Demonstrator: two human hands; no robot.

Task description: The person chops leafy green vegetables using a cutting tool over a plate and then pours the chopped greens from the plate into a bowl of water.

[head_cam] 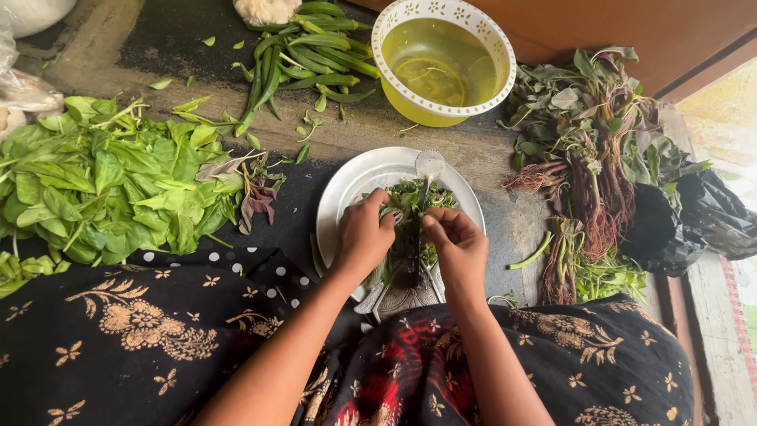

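Green leafy stems (410,207) are pinched between both hands — the left hand (364,237) and the right hand (457,244) close thumb and fingers on the bunch and press it against an upright floor-mounted blade (422,197) over a white plate (347,189). Only a small heap of cut greens lies on that plate. Much looks left: a loose leaf pile (110,185) at 9 o'clock, long green beans (303,51) at 12 o'clock, rooted red-stemmed greens (587,158) at 3 o'clock. A yellow bowl (394,24) of water sits at 1 o'clock.
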